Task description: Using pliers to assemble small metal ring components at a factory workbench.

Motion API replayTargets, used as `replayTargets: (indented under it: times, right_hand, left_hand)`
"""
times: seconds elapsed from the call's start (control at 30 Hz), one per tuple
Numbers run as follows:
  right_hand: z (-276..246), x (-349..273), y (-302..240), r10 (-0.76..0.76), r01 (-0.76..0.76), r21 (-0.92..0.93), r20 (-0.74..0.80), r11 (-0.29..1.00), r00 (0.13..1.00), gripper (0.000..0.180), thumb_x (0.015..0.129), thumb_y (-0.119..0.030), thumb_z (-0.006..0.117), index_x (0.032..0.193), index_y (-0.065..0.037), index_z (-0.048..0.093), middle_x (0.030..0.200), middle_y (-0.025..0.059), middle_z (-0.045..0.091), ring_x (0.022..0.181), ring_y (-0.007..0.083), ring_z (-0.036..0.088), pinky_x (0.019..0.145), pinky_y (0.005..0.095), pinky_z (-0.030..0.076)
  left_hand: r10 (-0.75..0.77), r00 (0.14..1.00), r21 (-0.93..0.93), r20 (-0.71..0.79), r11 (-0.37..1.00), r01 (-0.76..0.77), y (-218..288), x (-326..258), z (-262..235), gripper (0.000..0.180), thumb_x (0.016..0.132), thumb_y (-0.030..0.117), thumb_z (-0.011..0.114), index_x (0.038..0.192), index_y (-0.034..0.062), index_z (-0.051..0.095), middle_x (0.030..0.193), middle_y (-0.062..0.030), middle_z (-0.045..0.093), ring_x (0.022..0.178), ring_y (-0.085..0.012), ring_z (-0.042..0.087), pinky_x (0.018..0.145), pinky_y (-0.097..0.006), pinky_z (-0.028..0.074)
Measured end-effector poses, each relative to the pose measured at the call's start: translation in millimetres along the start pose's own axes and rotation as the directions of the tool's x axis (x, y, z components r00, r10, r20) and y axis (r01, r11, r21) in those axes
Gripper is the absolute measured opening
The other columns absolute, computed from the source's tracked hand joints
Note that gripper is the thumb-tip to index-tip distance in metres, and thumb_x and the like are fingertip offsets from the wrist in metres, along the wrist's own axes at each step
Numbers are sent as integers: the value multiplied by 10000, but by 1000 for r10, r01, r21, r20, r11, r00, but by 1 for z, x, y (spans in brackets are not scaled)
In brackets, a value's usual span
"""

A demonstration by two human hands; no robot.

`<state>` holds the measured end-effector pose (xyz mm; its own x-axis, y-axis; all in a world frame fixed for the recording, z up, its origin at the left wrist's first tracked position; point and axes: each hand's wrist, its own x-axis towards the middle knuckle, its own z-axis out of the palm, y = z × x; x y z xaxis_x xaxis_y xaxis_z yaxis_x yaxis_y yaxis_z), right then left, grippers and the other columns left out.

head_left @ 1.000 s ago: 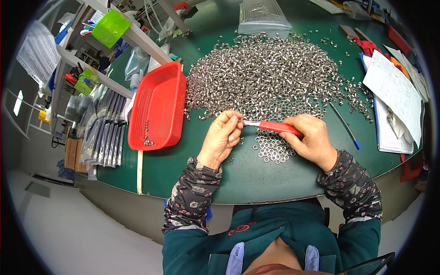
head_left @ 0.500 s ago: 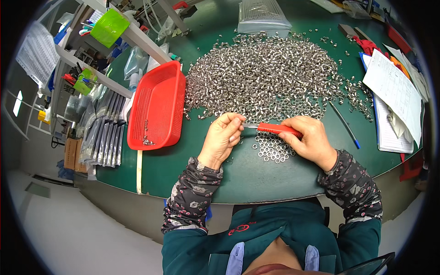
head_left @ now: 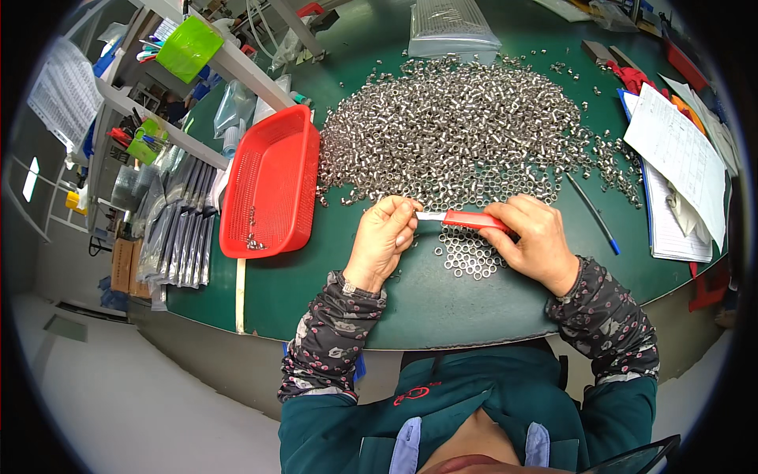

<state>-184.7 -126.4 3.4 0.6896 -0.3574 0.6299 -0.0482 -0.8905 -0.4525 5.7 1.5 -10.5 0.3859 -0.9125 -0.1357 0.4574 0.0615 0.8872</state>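
Steel glinted everywhere on the round green table [head_left: 442,300]: a broad heap of small silver metal rings [head_left: 466,126] lay spread over its far half, and a smaller, flatter cluster of the same silver rings [head_left: 467,254] sat near the person, just below the hands. The right hand [head_left: 537,241] was closed around the red plastic handle of a slim tool with a short silver tip [head_left: 464,219], held level and pointing left. The left hand [head_left: 387,237] met that tip with its fingers [head_left: 404,212] curled in and pinched together; whether a ring sat between them I could not tell, for the fingers hid it.

To the left stood a shallow red mesh plastic tray [head_left: 272,186], almost bare, with only a few small metal pieces [head_left: 253,237] gathered near its near end. On the right edge lay a stack of white paper sheets [head_left: 675,158], and a dark pen [head_left: 591,212] rested between them and the heap.

By my judgement the work was at the stage of handling one ring at a time at the tool's tip, with most of the heap untouched. A following move would have called for steadiness at the tip, a fine pinch from the left fingers, and a short reach either to the near cluster or left to the tray.
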Motion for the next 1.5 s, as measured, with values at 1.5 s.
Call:
replayTargets:
  times: [1.5]
  right_hand:
    - [-3, 1, 0, -121, 123, -80, 31, 989, 992, 232, 630, -125, 699, 823, -45, 597, 638, 59, 498, 569, 218, 488, 494, 326, 399]
  left_hand:
    - [-106, 994, 252, -8, 962, 105, 7, -2, 4, 350, 925, 274, 424, 648, 62, 459, 530, 36, 396, 386, -16, 284, 359, -165, 216]
